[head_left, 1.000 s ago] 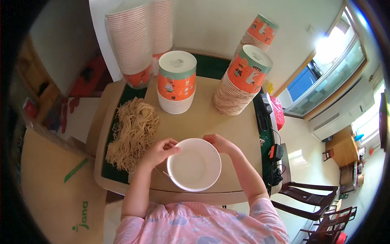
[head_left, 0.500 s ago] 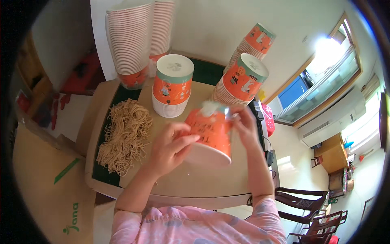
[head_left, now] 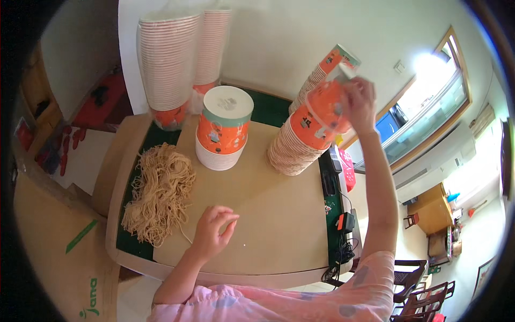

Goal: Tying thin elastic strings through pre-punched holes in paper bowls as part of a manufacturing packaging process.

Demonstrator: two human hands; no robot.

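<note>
Cup (head_left: 325,110), orange, patterned, tipped sideways

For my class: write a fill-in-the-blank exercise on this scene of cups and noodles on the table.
1. The right hand holds an orange ____ above the leaning stack.
2. The left hand hovers, holding ____.
3. The noodles lie to the ____ of the left hand.

Missing words: cup; nothing; left

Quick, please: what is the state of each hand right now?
Left hand: empty, fingers loosely curled, above the table.
Right hand: closed on an orange paper cup at the cup stack.
</note>
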